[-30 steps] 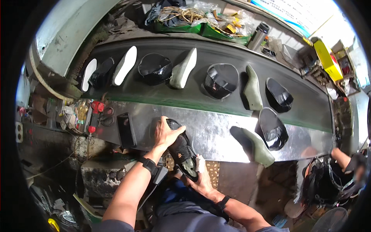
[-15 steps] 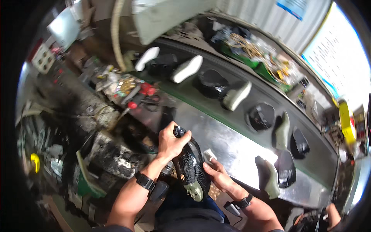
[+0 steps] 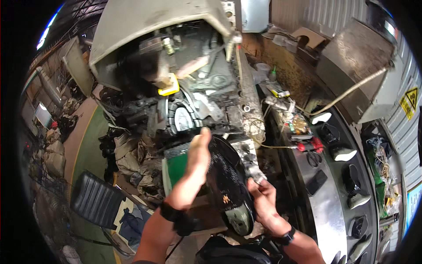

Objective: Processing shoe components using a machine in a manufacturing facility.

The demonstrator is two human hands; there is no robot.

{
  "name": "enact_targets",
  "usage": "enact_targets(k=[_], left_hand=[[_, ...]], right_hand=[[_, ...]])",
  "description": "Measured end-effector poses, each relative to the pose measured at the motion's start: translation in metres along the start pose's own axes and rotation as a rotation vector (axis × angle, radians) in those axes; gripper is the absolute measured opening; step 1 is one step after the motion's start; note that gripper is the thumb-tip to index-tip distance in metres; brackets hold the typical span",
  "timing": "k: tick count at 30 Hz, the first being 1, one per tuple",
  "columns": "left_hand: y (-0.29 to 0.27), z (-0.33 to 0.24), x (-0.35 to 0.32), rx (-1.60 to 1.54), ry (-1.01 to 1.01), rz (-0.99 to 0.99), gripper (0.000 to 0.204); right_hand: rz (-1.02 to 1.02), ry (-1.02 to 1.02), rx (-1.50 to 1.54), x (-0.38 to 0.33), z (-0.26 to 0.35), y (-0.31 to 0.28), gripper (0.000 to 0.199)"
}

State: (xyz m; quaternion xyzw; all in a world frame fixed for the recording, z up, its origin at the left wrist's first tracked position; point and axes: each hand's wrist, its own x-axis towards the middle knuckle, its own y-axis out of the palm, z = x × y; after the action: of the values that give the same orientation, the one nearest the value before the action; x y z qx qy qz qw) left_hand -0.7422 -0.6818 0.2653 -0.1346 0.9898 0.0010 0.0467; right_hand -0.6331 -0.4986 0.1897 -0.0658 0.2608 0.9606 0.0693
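Note:
A black shoe upper (image 3: 226, 169) stretched over a grey-green shoe last (image 3: 240, 220) stands tilted in front of me, the last showing at its near end. My left hand (image 3: 195, 160), smeared by motion, lies along its left edge with the thumb pointing up; its fingers are hidden behind the upper. At the right edge my right hand (image 3: 266, 204) has curled fingers against the upper. A small whitish piece (image 3: 258, 175) sits at those fingertips. Beyond the upper is a grey machine (image 3: 220, 81) with a sole-shaped pad (image 3: 181, 119) inside its opening.
To the right, a metal worktop (image 3: 327, 215) runs beside a dark belt carrying black uppers (image 3: 351, 178) and pale lasts (image 3: 343, 154). Red-handled tools (image 3: 311, 144) lie near the worktop's far end. A black chair (image 3: 94, 198) stands on the left, near piled cloth (image 3: 136, 158).
My view has swung left from the worktop to the machine, with the shoe upper carried along. My left thumb, earlier across the upper's far end, now points up beside it.

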Motion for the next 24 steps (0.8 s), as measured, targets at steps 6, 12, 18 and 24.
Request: enact_targets(k=[6,12,18,24], left_hand=[[-0.103,0.008,0.021,-0.703,-0.283,0.146,0.052],[-0.118,0.027,0.032,-0.929,-0.402,0.216,0.049],[-0.12,0.055,0.085,-0.934,-0.472,0.163,0.051],[-0.125,0.075,0.117,-0.923,-0.479,0.163,0.042]], right_hand=[[0.131,0.147,0.091,0.074,-0.038,0.118,0.013],[0.131,0.24,0.312,0.129,-0.078,0.159,0.017],[0.081,0.221,0.326,0.166,-0.091,0.174,0.004],[0.06,0.275,0.337,0.192,-0.092,0.17,0.005]])
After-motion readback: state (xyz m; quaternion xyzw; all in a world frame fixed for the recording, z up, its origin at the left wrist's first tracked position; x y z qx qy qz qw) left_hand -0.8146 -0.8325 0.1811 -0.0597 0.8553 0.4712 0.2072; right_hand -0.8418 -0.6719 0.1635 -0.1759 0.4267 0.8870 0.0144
